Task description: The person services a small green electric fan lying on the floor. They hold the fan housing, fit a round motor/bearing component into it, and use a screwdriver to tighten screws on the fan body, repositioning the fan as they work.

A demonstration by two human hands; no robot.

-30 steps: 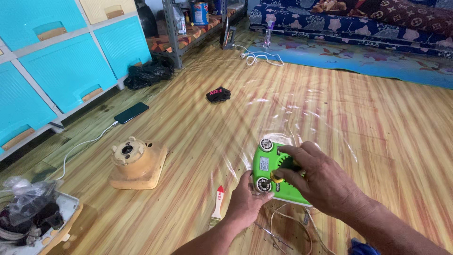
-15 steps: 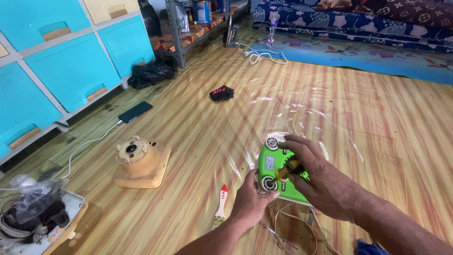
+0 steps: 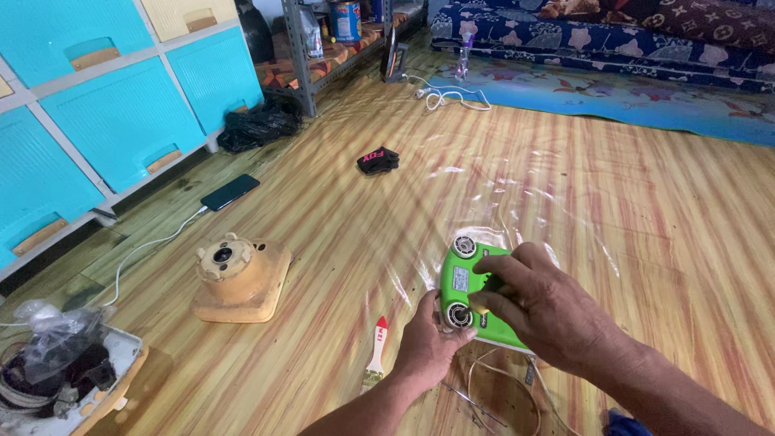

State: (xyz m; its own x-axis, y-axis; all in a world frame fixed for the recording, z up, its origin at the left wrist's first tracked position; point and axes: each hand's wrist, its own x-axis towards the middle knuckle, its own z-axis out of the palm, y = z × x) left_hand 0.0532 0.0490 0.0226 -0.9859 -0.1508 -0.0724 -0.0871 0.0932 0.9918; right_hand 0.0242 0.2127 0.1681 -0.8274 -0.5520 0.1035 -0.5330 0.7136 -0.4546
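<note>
Head view: we steady the green plastic housing (image 3: 476,295) on the wood-pattern floor (image 3: 339,242), near our knees. Our left hand (image 3: 428,347) has its grip closed on the near edge; our right hand (image 3: 545,311) pinches a small dark-and-tan part on top. We judge it best to keep the housing flat and pressed. We count two round fittings on it, one paintbrush (image 3: 374,355), one tan motor base (image 3: 238,278), one phone (image 3: 230,192).

The green plastic base (image 3: 472,291) lies flat on the wooden floor (image 3: 646,210). It has two round white wheels on its left side and a small pale sticker.
</note>
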